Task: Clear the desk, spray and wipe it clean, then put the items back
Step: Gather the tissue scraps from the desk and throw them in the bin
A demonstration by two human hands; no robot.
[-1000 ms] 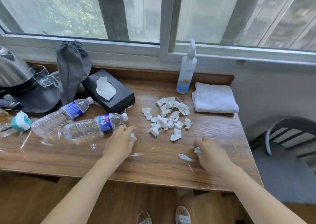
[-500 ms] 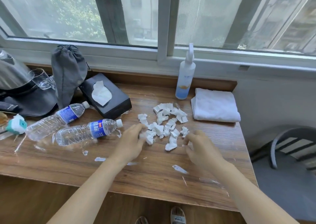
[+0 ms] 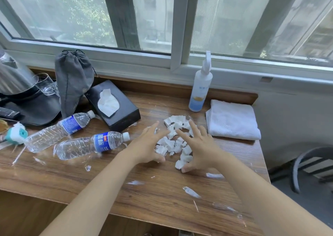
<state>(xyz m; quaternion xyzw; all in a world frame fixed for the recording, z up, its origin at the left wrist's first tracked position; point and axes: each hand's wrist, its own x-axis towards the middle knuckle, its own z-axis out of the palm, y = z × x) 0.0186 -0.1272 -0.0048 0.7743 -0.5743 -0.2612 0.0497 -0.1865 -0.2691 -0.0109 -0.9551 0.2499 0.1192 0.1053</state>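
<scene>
As seen from above the desk [image 3: 90,180]: a wooden top is shown below a window, with two bare forearms reaching in from the near edge.
Near edge: thin white smears and scraps [image 3: 191,192] are scattered on the wood between the two forearms and toward the right corner.
Left hand [image 3: 147,148]: it is laid on the desk with fingers spread and extended, its fingertips and thumb touching the left side of a heap of torn tissue pieces [image 3: 175,142].
Right hand [image 3: 201,148]: it is held with fingers spread and slightly arched, cupped against the right side of the same heap, the thumb touching the nearest pieces. Nothing is pinched by either hand.
Heap: the white pieces are enclosed between the two hands in the middle of the desk, with more pieces lying just beyond the fingertips.
Left of the hands: two clear water bottles [image 3: 91,144] with blue labels are laid on their sides, one behind the other, caps pointing right.
Right of the hands: a folded white towel [image 3: 232,120] is laid flat near the right edge.
Middle distance: a black tissue box [image 3: 124,113] is set at an angle behind the bottles, a white tissue standing out of its opening.
Far edge: a white spray bottle [image 3: 201,88] is stood upright by the sill, just left of the towel; a grey drawstring pouch [image 3: 73,80] is stood left of the tissue box.
Far left: a black tray [image 3: 41,109] is seen carrying a kettle [image 3: 12,75] and a clear glass [image 3: 46,84].
</scene>
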